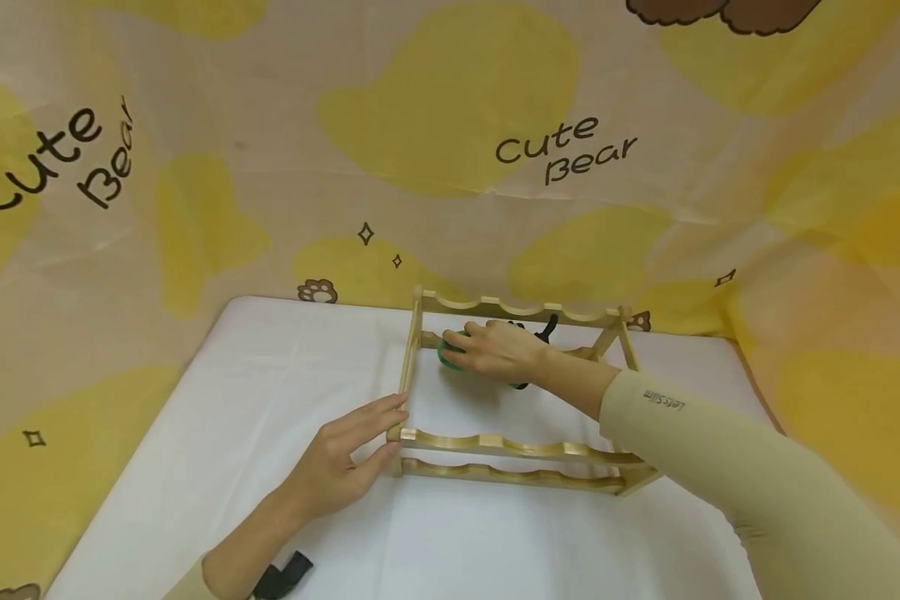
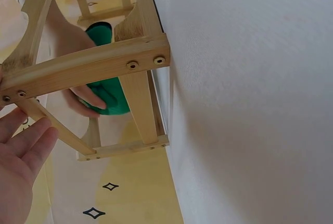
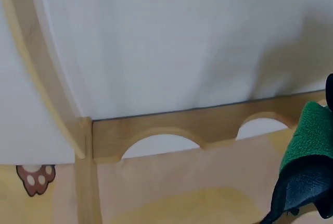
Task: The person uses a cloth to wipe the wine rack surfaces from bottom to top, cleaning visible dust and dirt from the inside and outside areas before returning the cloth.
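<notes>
A light wooden rack (image 1: pixel 487 442) with scalloped rails stands on the white table. Inside its frame, my right hand (image 1: pixel 495 350) grips a green cloth (image 1: pixel 450 354) with its fingers bent over it. The left wrist view shows the green cloth (image 2: pixel 112 96) bunched under the fingers, behind the rack's end bar. In the right wrist view, the cloth (image 3: pixel 307 135) has a fuzzy face and a black edge; the hand itself is out of that view. My left hand (image 1: pixel 345 454) rests against the near left corner of the rack, fingers fairly straight.
The white table (image 1: pixel 307 350) runs back to a hanging yellow and beige patterned fabric (image 1: pixel 450 167). Close behind the rack is that fabric. A black wrist strap (image 1: pixel 285 575) shows by the left forearm.
</notes>
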Available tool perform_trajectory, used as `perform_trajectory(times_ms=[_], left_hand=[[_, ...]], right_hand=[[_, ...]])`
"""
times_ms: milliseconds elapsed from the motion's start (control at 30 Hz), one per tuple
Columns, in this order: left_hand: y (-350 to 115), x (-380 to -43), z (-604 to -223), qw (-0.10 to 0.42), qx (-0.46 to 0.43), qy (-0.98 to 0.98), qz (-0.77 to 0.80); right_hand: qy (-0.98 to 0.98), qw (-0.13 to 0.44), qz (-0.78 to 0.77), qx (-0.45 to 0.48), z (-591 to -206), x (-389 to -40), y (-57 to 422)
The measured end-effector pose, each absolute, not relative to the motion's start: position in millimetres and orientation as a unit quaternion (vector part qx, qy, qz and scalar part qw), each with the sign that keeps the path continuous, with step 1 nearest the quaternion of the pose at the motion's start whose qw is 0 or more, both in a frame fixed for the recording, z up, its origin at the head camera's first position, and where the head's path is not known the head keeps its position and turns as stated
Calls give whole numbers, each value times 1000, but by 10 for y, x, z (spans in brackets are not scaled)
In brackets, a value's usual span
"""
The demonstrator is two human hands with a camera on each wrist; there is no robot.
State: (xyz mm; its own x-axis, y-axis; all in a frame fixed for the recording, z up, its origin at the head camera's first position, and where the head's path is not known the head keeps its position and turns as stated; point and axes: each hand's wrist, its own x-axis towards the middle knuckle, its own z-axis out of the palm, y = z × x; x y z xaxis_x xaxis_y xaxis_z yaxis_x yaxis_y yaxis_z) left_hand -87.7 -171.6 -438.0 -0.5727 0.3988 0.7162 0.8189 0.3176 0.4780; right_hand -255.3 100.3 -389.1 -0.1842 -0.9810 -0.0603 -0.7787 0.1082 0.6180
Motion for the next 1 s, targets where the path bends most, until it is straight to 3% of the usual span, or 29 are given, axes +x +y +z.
perform_trajectory(times_ms=[400, 733, 1000], left_hand=[[-1700, -865, -4390, 240, -394, -775, -431], [-1704, -872, -4371, 241, -391, -781, -423], [-1722, -869, -4392, 237, -389, -781, -426]], right_hand=[[-702, 183, -355, 590, -4193, -2654, 923], [-721, 169, -328, 587, -4192, -2609, 1034], [-746, 109, -291, 589, -4172, -2615, 1222]])
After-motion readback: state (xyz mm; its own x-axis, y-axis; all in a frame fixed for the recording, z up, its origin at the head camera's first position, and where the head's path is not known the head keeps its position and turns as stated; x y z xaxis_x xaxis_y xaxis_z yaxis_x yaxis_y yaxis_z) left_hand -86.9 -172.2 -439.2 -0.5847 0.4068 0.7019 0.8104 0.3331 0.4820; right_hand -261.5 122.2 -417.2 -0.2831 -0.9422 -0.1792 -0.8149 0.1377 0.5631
